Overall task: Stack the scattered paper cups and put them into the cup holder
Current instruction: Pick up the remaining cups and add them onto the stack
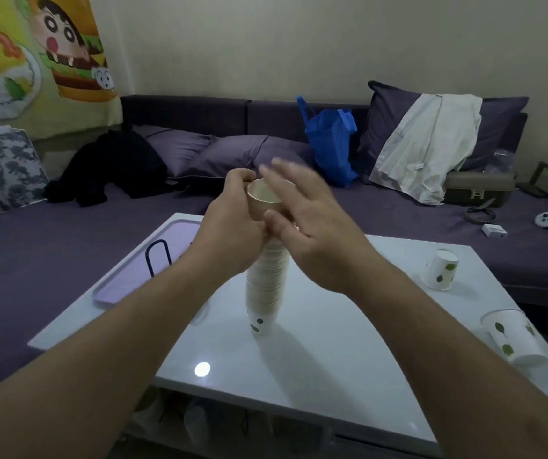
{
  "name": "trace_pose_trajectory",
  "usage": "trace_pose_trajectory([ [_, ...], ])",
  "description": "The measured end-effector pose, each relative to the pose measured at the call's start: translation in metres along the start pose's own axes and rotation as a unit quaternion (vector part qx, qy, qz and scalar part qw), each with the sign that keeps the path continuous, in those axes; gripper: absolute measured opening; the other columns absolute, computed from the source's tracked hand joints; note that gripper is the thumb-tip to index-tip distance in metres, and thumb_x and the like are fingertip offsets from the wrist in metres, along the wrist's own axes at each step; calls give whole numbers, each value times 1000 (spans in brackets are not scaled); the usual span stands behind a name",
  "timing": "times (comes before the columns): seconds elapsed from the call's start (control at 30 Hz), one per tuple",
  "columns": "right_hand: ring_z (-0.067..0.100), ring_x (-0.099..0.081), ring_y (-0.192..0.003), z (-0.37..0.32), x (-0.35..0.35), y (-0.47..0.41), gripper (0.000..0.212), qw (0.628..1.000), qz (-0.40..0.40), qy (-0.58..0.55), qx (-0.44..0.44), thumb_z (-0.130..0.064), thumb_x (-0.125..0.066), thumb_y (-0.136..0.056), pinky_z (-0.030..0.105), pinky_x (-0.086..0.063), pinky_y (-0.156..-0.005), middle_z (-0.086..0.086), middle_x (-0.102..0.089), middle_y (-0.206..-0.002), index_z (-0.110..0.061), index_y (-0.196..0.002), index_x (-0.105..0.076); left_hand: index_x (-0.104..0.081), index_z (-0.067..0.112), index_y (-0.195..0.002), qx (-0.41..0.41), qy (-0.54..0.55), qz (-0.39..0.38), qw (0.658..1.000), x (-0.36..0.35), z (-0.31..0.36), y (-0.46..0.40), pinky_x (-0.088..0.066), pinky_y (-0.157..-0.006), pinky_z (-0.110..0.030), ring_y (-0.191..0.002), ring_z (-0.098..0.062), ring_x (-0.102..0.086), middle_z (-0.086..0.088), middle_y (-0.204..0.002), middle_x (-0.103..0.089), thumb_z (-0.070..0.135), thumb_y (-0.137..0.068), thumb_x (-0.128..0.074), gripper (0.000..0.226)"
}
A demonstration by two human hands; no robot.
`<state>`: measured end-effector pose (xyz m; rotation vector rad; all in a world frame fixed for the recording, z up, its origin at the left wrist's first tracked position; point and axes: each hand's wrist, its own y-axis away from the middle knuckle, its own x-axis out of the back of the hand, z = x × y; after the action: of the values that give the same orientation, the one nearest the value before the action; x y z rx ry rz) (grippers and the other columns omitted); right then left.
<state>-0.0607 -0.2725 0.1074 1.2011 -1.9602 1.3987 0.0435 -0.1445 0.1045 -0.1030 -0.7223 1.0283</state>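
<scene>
A tall stack of paper cups (264, 286) stands on the glossy white bench (332, 342), its top gripped by the left hand (232, 226) while the right hand (312, 223) hovers released beside it, before a purple sofa (67, 233).

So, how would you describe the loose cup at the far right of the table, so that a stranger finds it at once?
Start from the white coffee table and go to its right side, where two loose paper cups sit. The far cup stands upside down, nearer the purple sofa. The near cup lies tipped by the front edge, mouth toward the far side.
</scene>
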Motion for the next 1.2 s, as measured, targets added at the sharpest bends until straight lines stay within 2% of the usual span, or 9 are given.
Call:
trace_pose_trajectory([
  [0.13, 1, -7, -161, 2, -4, 3, 60, 998, -42, -41, -15, -39, -40, -109, 28, -12, -129, -14, -22, -175, -28, -167, -31, -42, 25, -143, -1, -18, 1, 1000, 0, -3, 1, -48, -75, -18, -101, -3, -65, 13, -114, -65, 14, -89, -76, 65],
  [0.27, -2, -9, -161, 10, -7, 9, 63, 992, -18, -120, -40, -36, -46, -111, 33, -17, -132, -17, -14, -176, -31, -169, -23, -40, 26, -152, 4, -3, 6, 1000, -1, 1, 2, -49, -84, -18, -111, -7, -63, 12, -129, -63, 36, -86, -85, 81],
  [0.4, -2, -14, -160, 27, -2, 23, 67, 989, -8, -126, -80, -44, -47, -109, 39, -20, -132, -17, -19, -175, -32, -169, -21, -39, 26, -156, -28, -20, 23, 999, -1, 1, 5, -53, -107, -37, -128, -12, -57, 10, -146, -56, 57, -83, -82, 90],
  [0.6, 2, -28, -152, 65, 17, 55, 68, 979, -25, -98, -175, -39, -56, -108, 34, -27, -125, -18, -26, -172, -35, -168, -24, -42, 23, -154, -28, -50, 50, 997, 0, 5, 4, -48, -104, -34, -126, -14, -55, 6, -147, -52, 48, -85, -83, 84],
  [0.73, 14, -42, -150, 101, 25, 80, 76, 945, -3, -162, -283, -52, -61, -93, 44, -37, -121, -9, -41, -166, -36, -163, -36, -45, 20, -150, -11, -49, 68, 996, -2, 5, 2, -44, -96, -28, -120, -15, -56, 5, -139, -54, 42, -85, -85, 79],
  [0.8, 15, -45, -147, 117, 27, 91, 70, 935, -4, -160, -316, -44, -64, -99, 44, -38, -121, -8, -44, -164, -32, -163, -38, -45, 17, -150, -21, -66, 90, 994, -5, 6, 2, -44, -100, -28, -124, -17, -55, 1, -140, -53, 39, -84, -85, 80],
  [1.0, 15, -48, -143, 136, 28, 107, 56, 929, -17, -136, -343, -33, -63, -104, 40, -41, -116, -8, -51, -156, -28, -158, -46, -50, 5, -149, -231, -168, 157, 945, -17, 23, 8, -36, -123, -43, -147, -28, -44, -12, -154, -50, 20, -88, -77, 68],
  [1.1, 13, -51, -138, 138, 29, 107, 50, 928, -23, -120, -352, -34, -65, -102, 42, -43, -115, -9, -56, -147, -29, -151, -52, -58, 3, -140, -318, -148, 102, 931, -40, 35, 18, -46, -111, -29, -128, -24, -57, -11, -139, -61, 10, -90, -72, 52],
  [1.2, 14, -56, -131, 144, 31, 108, 47, 926, -31, -72, -369, -25, -70, -95, 39, -50, -109, -9, -61, -138, -28, -141, -58, -61, 12, -137, -282, -111, -30, 952, -77, 33, 29, -57, -92, -32, -105, -10, -63, 1, -129, -62, 13, -94, -71, 44],
])
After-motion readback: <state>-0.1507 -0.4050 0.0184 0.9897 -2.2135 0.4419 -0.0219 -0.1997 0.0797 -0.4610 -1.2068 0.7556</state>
